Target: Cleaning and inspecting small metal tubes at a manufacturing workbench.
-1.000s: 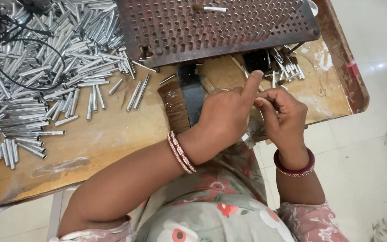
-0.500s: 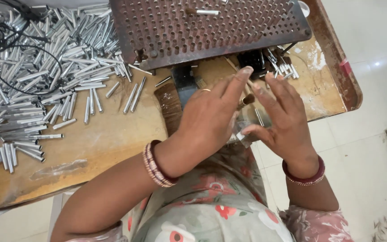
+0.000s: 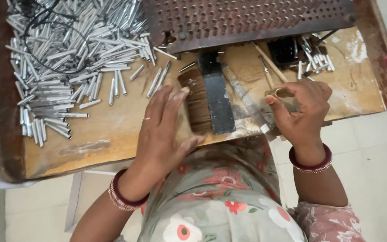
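Note:
My left hand (image 3: 162,130) is open with its fingers spread. It hovers over the wooden tabletop (image 3: 104,130), its fingertips right beside the brown bristles of a flat brush (image 3: 196,105) with a black handle. My right hand (image 3: 302,110) is curled at the table's near edge, right of the brush. Its fingers close on the lower ends of two thin wooden sticks (image 3: 267,65) that slant up and to the left. A big heap of short silver metal tubes (image 3: 63,67) lies at the left.
A rusty perforated metal plate (image 3: 247,18) spans the far side. A few more tubes (image 3: 316,60) and a small black holder (image 3: 284,49) sit at the far right. A black cord (image 3: 34,42) loops over the heap. The table has a raised brown rim (image 3: 384,58).
My hands were pressed together at the table's near edge. They have parted: the left moved left and opened over the table, and the right stayed by the sticks.

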